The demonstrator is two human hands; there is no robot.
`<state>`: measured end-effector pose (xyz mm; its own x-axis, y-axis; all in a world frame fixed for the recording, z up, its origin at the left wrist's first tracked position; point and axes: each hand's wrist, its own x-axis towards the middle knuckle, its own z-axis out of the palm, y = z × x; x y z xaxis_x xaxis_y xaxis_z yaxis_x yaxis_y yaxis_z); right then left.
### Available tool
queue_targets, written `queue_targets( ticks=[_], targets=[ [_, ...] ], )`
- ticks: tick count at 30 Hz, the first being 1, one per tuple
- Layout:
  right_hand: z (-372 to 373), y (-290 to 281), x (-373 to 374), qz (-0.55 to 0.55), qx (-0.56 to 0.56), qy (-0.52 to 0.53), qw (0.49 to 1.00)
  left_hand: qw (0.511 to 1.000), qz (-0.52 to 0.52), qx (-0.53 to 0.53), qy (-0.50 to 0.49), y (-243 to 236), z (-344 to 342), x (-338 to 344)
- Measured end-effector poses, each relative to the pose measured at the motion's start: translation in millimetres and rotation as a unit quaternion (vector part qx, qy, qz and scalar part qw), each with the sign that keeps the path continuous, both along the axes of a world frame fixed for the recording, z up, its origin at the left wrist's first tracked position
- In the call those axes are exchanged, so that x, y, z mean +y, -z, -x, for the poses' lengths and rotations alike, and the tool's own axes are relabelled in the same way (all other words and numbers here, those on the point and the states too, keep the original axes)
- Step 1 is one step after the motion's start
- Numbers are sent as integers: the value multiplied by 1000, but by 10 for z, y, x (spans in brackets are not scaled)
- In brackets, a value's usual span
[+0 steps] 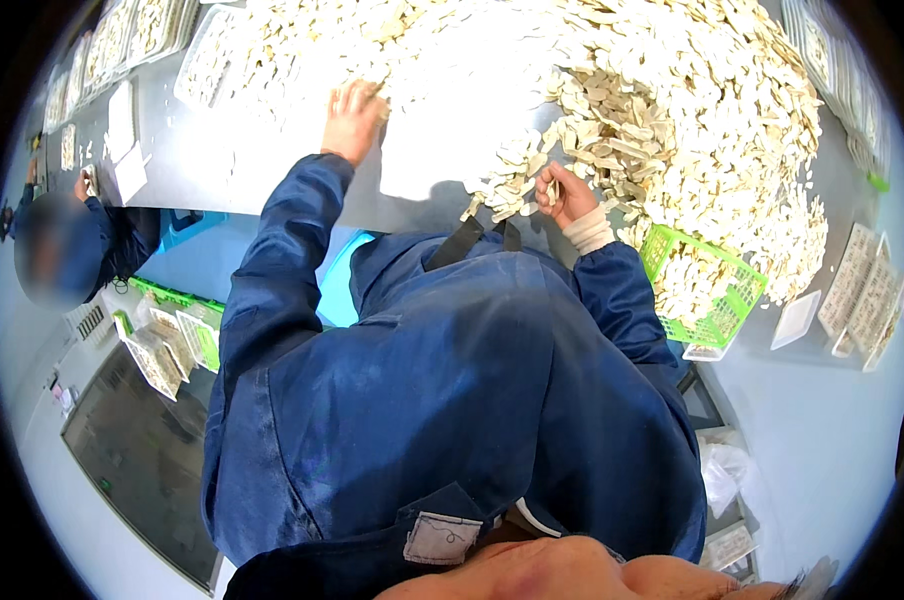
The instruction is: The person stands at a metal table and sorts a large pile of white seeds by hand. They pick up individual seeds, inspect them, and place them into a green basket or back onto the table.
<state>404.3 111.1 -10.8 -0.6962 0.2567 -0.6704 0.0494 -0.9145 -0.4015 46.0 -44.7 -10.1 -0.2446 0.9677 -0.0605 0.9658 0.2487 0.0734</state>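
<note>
A large heap of pale, flat dried slices (737, 110) covers the table, with a smaller cluster of slices (517, 165) close to my body. My left hand (354, 122) reaches over the bright tabletop to the edge of the scattered slices. Its fingers are curled together, and a small dark sliver shows at the tips; what they hold is unclear. Close to the front edge, beside the small cluster, my right hand (567, 195) is closed with its fingertips pinching a pale slice. A light band wraps that wrist.
A green basket (729, 310) of slices stands right of my right forearm. Filled trays (857, 290) lie far right; more trays (122, 40) line the far left. Another person's dark sleeve (122, 240) is at the left. A blue container (342, 285) sits below the table edge.
</note>
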Motion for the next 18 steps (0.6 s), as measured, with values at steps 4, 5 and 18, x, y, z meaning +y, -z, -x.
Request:
queue_targets(
  ticks=[4,5,18],
  targets=[
    [-27,25,-3,0,20,-6,1000,994,-60,73,-53,-87,83,-59],
    [-11,31,-20,1,18,-7,1000,997,-65,43,-24,3,24,-139],
    [14,5,-53,-10,6,-18,1000,984,-120,-119,51,180,-817,-344]
  ],
)
